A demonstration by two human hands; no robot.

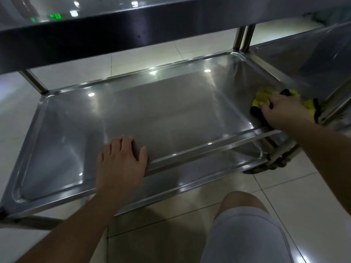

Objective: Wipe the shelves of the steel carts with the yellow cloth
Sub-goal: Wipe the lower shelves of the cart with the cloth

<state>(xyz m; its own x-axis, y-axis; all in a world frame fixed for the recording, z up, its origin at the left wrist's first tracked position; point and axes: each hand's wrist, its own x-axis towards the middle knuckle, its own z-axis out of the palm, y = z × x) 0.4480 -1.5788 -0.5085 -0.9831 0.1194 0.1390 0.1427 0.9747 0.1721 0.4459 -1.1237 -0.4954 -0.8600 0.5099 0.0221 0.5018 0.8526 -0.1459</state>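
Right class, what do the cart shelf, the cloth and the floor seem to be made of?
Cart shelf: polished stainless steel, by its mirror-like reflections of the lights. Yellow cloth: soft fabric, possibly microfibre, bunched in folds under the right hand. Floor: glossy pale tiles, likely ceramic, with visible grout lines.

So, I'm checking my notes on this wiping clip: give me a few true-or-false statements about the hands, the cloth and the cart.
1. The right hand holds the yellow cloth at the right end of the lower shelf. True.
2. The left hand also holds a cloth. False: it rests on the shelf's front rail, holding no cloth.
3. The cloth lies on the floor. False: it is on the shelf.
4. A second cart stands to the right. True.
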